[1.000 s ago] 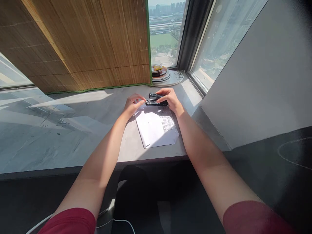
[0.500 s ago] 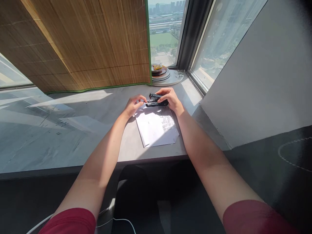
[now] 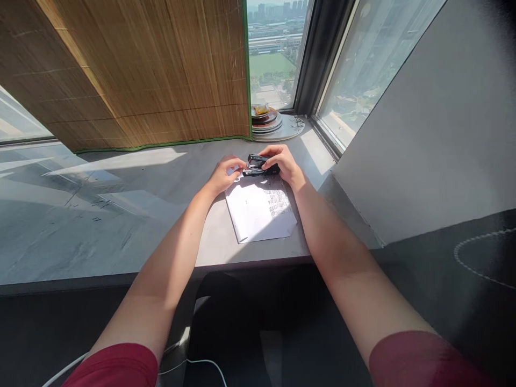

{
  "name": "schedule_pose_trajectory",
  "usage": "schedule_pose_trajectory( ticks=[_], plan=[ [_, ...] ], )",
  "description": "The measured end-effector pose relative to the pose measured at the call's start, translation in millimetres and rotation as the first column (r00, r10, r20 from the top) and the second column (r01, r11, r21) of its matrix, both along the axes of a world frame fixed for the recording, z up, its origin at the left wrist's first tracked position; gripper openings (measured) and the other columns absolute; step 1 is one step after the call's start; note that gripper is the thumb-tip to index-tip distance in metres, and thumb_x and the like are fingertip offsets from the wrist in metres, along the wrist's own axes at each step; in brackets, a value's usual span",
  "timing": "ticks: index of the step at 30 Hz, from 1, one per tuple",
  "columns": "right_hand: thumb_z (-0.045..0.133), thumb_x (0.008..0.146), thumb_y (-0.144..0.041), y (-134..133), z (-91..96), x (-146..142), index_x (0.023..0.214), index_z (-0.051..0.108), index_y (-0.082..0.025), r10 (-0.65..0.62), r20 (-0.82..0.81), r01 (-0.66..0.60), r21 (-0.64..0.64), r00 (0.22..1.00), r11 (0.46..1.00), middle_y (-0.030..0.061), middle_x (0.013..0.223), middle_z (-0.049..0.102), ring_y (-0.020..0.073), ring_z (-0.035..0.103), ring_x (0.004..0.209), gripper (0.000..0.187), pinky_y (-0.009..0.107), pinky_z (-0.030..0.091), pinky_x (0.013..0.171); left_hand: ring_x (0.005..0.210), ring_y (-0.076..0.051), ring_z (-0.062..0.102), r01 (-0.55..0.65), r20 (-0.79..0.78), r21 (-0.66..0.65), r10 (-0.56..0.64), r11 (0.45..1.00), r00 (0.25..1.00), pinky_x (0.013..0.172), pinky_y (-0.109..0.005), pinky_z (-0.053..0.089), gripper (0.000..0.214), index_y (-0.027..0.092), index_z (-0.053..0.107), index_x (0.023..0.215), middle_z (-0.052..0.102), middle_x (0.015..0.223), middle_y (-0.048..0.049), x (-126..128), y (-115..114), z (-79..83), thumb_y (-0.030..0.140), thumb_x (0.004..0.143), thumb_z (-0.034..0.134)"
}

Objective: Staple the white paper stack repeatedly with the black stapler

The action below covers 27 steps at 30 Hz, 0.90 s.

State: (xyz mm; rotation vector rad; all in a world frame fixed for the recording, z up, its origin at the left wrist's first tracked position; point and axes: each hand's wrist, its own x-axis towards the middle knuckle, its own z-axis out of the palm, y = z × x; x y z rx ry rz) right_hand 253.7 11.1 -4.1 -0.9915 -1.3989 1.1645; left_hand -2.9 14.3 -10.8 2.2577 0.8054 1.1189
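A black stapler (image 3: 258, 165) sits at the far edge of a white printed sheet (image 3: 260, 208) on the grey stone sill (image 3: 121, 204). My right hand (image 3: 284, 164) is curled over the stapler's right end and grips it. My left hand (image 3: 223, 174) has its fingers bent together at the stapler's left end, touching the paper's top left corner. What its fingertips pinch is too small to make out.
A stack of plates (image 3: 268, 121) with a yellow item on top stands at the back by the window. A bamboo blind (image 3: 153, 75) covers the left window. A grey slanted panel (image 3: 423, 123) rises on the right. A white cable (image 3: 193, 365) hangs below the sill.
My hands and the stapler have barely shifted; the left fingers have curled in a little closer to the stapler's end.
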Motion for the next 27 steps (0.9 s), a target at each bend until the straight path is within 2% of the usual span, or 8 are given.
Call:
schedule_pose_trajectory(
  ticks=[6,11,18,27],
  plan=[
    [0.098,0.05,-0.035,0.3,-0.3,-0.1,0.078,0.077,-0.03,0.004,0.014,-0.003,-0.014,1.0,1.0,0.005,0.095,0.079,0.0335,0.071,0.098,0.036,0.047,0.061,0.081,0.098,-0.025,0.067,-0.04,0.01,0.041,0.04,0.998,0.999,0.095,-0.044,0.054,0.016,0.026,0.085,0.094,0.075,0.099,-0.0069,0.2,-2.2,0.3,0.022,0.09,0.069],
    [0.09,0.054,-0.034,2.5,-3.2,0.0,0.08,0.081,-0.03,0.03,0.0,-0.03,0.011,1.0,0.999,0.0028,0.091,0.079,0.0288,0.069,0.089,0.028,0.044,0.061,0.078,0.099,-0.026,0.067,-0.053,-0.001,0.028,0.053,0.998,0.999,0.093,-0.043,0.054,0.013,0.027,0.084,0.092,0.076,0.099,-0.0063,0.9,-2.7,1.3,0.023,0.089,0.072],
    [0.081,0.056,-0.03,1.7,-1.9,-1.4,0.08,0.082,-0.025,0.067,-0.011,-0.067,0.017,0.998,0.998,0.0007,0.085,0.079,0.0228,0.066,0.079,0.025,0.038,0.059,0.073,0.099,-0.026,0.068,-0.046,-0.004,0.019,0.046,0.999,0.999,0.091,-0.042,0.054,0.008,0.025,0.083,0.089,0.076,0.099,-0.0062,2.3,-4.6,3.4,0.026,0.088,0.075],
    [0.079,0.054,-0.029,-1.9,2.2,-3.7,0.078,0.08,-0.025,0.072,-0.007,-0.072,-0.007,0.997,0.997,0.0002,0.084,0.079,0.0231,0.066,0.08,0.024,0.038,0.06,0.071,0.097,-0.026,0.067,-0.051,0.001,0.054,0.051,0.997,0.999,0.088,-0.041,0.052,0.006,0.025,0.081,0.086,0.075,0.096,-0.0052,1.8,-2.1,0.0,0.025,0.087,0.075]
  ],
)
